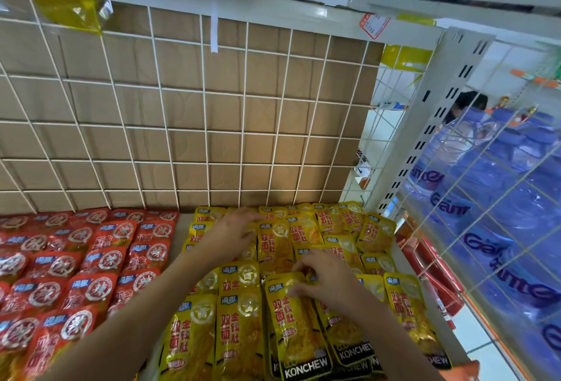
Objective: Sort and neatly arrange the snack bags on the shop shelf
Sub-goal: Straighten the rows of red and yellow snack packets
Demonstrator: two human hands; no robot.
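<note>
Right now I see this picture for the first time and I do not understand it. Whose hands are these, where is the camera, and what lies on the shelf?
No machine is here: a person wears a camera on the head, so the single picture looks down at their own bare hands. On the shelf lie shiny red snack bags at the left and shiny yellow snack bags at the right, in overlapping rows. The left hand rests flat on the far yellow rows. The right hand pinches the top of one near yellow bag. Behind stands a white wire grid over brown cardboard.
</note>
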